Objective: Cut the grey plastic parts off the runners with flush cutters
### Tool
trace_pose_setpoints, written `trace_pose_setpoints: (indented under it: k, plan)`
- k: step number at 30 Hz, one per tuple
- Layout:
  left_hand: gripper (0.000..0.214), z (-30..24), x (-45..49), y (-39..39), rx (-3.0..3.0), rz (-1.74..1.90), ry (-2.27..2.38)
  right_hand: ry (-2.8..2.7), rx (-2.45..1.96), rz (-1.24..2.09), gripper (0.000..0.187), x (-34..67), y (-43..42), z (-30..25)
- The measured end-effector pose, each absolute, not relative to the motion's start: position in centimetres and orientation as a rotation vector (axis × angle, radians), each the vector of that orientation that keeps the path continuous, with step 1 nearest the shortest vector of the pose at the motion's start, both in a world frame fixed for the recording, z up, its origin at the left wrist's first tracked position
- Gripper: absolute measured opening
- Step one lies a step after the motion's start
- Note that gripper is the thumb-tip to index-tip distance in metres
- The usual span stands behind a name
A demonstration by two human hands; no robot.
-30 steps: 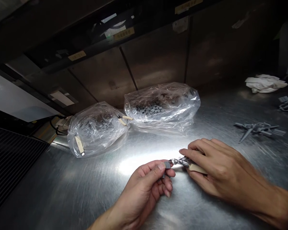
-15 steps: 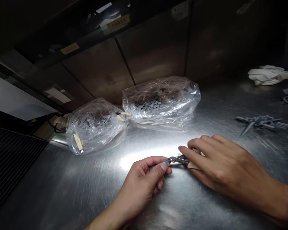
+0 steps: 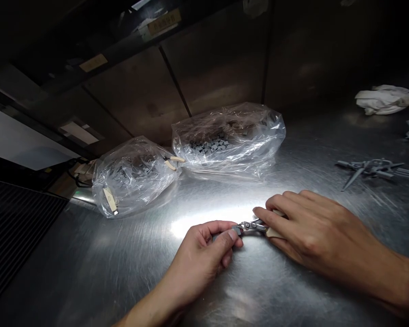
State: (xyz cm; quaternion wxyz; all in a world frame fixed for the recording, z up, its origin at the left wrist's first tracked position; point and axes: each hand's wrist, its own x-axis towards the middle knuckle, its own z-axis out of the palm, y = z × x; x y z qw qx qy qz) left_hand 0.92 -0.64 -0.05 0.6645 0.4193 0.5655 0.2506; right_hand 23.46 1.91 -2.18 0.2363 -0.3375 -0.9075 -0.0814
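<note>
Grey piece (image 3: 236, 230) sits pinched between thumb and fingers of the left hand (image 3: 204, 256), over the metal table (image 3: 266, 290); the right hand (image 3: 306, 227) curls around cream-handled nippers (image 3: 259, 226), their tips at the piece's edge, too small to tell if closed. Trimming that edge seems the step in hand; the next move calls for a firm pinch and measured squeeze. Beyond lie grey scraps (image 3: 371, 170), two clear bags (image 3: 238, 156) and a white cloth (image 3: 385, 99)
</note>
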Motion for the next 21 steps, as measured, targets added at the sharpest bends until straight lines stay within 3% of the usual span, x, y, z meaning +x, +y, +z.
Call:
trace_pose_setpoints:
  k: [21]
  plan:
    - [0.025, -0.32, 0.42, -0.70, 0.978, 0.498, 1.288, -2.526, -0.905, -0.188, 0.025, 23.69, 1.75, -2.31]
